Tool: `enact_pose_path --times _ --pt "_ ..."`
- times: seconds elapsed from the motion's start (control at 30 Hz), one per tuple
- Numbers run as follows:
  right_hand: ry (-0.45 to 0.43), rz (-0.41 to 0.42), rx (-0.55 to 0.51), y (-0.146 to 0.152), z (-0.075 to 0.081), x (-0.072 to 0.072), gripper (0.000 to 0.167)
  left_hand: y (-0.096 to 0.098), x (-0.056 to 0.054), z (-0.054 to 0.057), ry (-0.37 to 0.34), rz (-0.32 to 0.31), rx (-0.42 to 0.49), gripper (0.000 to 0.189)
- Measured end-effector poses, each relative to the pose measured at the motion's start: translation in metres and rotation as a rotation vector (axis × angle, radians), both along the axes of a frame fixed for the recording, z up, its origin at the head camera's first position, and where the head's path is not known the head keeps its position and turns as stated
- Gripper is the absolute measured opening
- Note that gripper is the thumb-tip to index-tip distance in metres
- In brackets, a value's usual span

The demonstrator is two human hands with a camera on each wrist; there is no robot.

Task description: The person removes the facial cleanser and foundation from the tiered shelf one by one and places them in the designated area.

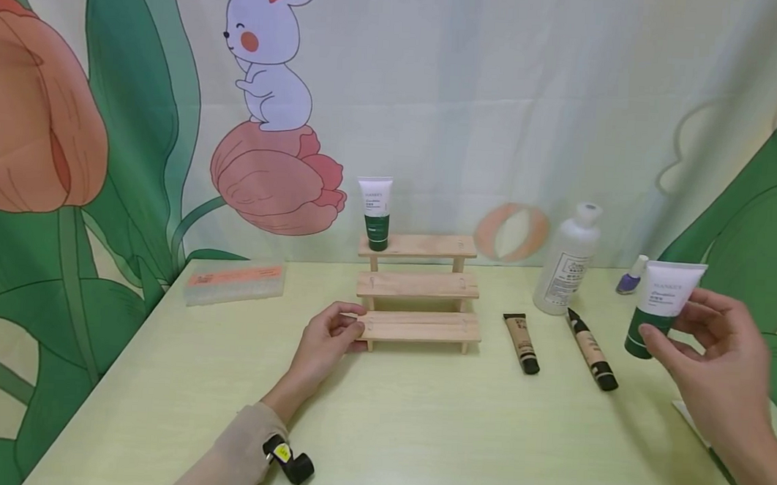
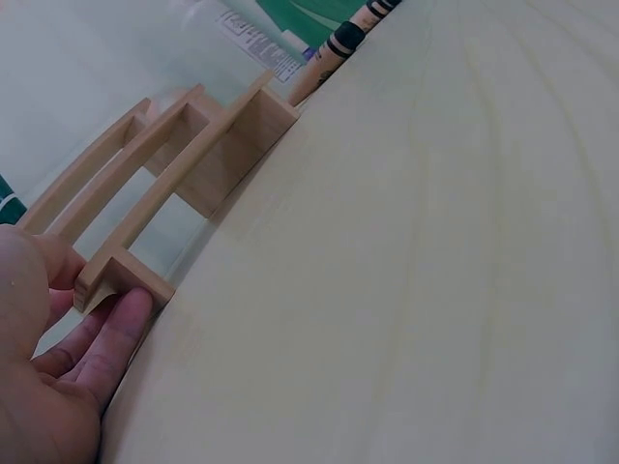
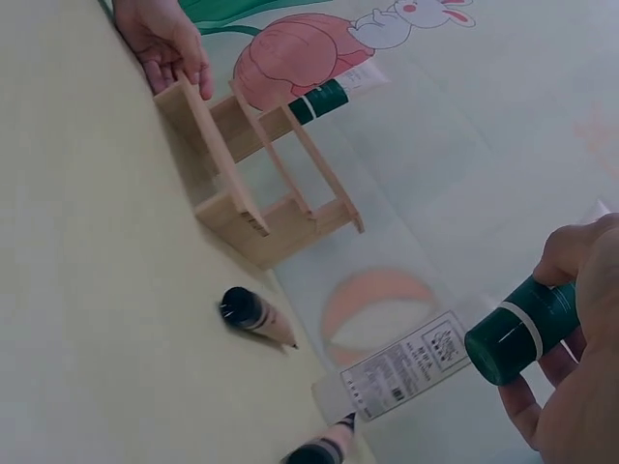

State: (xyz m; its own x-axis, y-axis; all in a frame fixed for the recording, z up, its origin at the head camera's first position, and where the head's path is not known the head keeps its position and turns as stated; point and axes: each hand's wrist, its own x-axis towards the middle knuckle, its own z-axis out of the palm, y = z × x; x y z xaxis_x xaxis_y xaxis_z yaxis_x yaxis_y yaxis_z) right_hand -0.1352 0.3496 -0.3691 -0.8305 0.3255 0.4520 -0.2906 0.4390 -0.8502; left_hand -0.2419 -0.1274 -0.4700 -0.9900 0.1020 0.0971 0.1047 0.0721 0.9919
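My left hand (image 1: 328,332) grips the left end of the lowest step of a three-tier wooden rack (image 1: 417,326), thumb above and fingers below. In the left wrist view its fingertips curl under that step's corner. My right hand (image 1: 725,359) holds a white and green squeeze tube (image 1: 666,305) upright, cap down, over the right side of the table. The right wrist view shows the dark green cap (image 3: 508,333) between thumb and fingers. A similar white and green tube (image 1: 375,212) stands cap down on the rack's top tier, at its left end.
Right of the rack lie a small beige tube (image 1: 522,343) and a longer beige tube (image 1: 592,350) with black ends. Behind them stand a clear white-capped bottle (image 1: 567,259) and a purple nail polish bottle (image 1: 632,276). A flat translucent case (image 1: 235,283) lies back left. A printed curtain (image 1: 422,112) hangs behind.
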Motion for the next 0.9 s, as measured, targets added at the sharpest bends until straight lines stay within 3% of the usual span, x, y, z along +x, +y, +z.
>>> enact_pose_path --times 0.43,0.67,0.9 --pt "-0.17 -0.039 0.099 0.012 -0.045 0.043 0.063 0.001 -0.001 0.0 -0.009 0.019 -0.002 0.023" --pt "-0.355 -0.102 0.136 0.016 -0.063 0.056 0.057 0.001 -0.001 0.0 -0.001 0.014 -0.002 0.023" --pt "-0.537 -0.12 0.194 0.016 -0.077 0.063 0.068 0.002 -0.001 0.001 -0.008 0.021 -0.001 0.023"
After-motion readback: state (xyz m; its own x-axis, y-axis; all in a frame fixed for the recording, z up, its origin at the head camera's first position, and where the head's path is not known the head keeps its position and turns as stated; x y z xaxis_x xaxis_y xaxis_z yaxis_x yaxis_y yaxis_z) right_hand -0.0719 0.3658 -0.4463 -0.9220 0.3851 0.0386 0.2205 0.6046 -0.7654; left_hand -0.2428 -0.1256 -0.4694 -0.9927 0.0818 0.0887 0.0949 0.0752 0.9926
